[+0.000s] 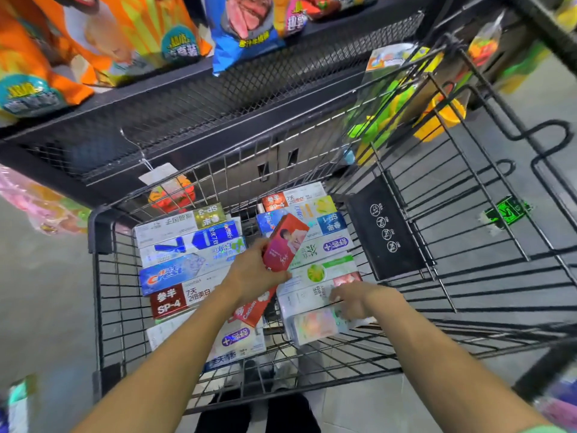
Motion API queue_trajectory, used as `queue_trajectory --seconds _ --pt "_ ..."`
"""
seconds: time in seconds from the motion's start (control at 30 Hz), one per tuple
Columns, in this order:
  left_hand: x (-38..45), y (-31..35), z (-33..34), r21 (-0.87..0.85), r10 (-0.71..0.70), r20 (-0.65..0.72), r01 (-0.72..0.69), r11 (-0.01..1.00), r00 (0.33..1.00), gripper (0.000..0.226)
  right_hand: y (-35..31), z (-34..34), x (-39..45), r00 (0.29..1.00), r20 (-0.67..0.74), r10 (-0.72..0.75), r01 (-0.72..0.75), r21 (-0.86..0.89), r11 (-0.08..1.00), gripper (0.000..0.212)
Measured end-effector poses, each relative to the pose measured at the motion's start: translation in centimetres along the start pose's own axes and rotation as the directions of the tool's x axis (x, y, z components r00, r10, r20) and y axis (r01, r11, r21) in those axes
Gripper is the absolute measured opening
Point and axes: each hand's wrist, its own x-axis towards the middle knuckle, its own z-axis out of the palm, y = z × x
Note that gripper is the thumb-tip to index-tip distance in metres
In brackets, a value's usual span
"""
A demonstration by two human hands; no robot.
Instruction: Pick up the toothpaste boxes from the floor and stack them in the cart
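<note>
Both my arms reach into the black wire cart (103,276). My left hand (253,276) grips a red toothpaste box (285,243), tilted up above the middle of the basket. My right hand (356,300) rests on a white box with a shiny holographic end (315,328) at the near right of the basket; its fingers lie on the box's top. Two rows of toothpaste boxes lie flat in the basket: a blue Crest box (175,273) and a dark red SP-4 box (170,301) on the left, white and green boxes (321,270) on the right.
A black mesh shelf (187,114) with orange and blue snack bags (246,29) stands just behind the cart. The cart's folded child seat panel (385,228) is on the right. Hanging toy packets (402,98) are at the upper right. Grey floor (40,292) surrounds the cart.
</note>
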Motion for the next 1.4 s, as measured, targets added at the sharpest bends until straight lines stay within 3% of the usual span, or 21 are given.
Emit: queue_trajectory --seconds 0.13,0.23,0.33,0.43,0.57,0.67,0.77,0.87,0.97,1.13,1.4 --pt "1.3 0.1 2.1 0.049 0.066 0.086 -0.07 0.996 0.994 0.087 1.4 -1.9 -0.1 0.982 -0.186 -0.004 0.029 0.132 0.991 0.055" --pt "2.6 0.2 4.0 0.117 0.099 0.126 -0.113 0.987 0.987 0.075 2.3 -3.1 -0.2 0.921 -0.387 0.042 0.046 0.213 0.976 0.053" --pt "4.2 0.3 6.0 0.164 0.117 0.179 -0.147 0.976 0.977 0.069 2.9 -3.8 -0.5 0.864 -0.498 0.072 0.063 0.25 0.966 0.057" --pt "5.5 -0.1 8.1 0.318 0.206 0.216 -0.268 0.909 0.955 0.065 3.6 -4.6 -1.2 0.809 -0.579 0.1 0.043 0.228 0.973 0.061" --pt "6.5 -0.8 10.7 0.397 0.251 0.356 -0.389 0.832 0.9 0.056 3.9 -5.9 -2.3 0.699 -0.713 0.06 0.043 0.125 0.991 0.056" --pt "7.2 -1.2 12.2 0.425 0.292 0.408 -0.464 0.777 0.865 0.049 3.7 -6.0 -2.5 0.667 -0.745 0.008 0.038 0.046 0.998 0.06" --pt "7.4 -1.5 13.1 0.398 0.317 0.405 -0.477 0.784 0.858 0.04 3.3 -5.8 -2.5 0.648 -0.761 0.003 0.015 0.017 1.0 0.068" --pt "7.2 -1.5 13.2 0.373 0.283 0.439 -0.459 0.806 0.853 0.052 2.9 -5.6 -2.6 0.632 -0.775 0.004 -0.015 -0.008 1.0 0.073" --pt "7.0 -1.7 12.6 0.424 0.246 0.447 -0.446 0.788 0.86 0.048 2.5 -5.3 -3.0 0.635 -0.772 0.03 -0.011 0.029 1.0 0.074" --pt "5.7 -3.1 12.3 0.578 0.159 0.427 -0.404 0.709 0.89 0.052 2.3 -4.8 -3.0 0.646 -0.762 0.048 -0.059 0.013 0.998 0.075" --pt "5.3 -3.1 12.5 0.63 0.186 0.415 -0.429 0.647 0.89 0.065 1.9 -4.3 -2.4 0.661 -0.75 0.024 -0.063 -0.024 0.998 0.078"
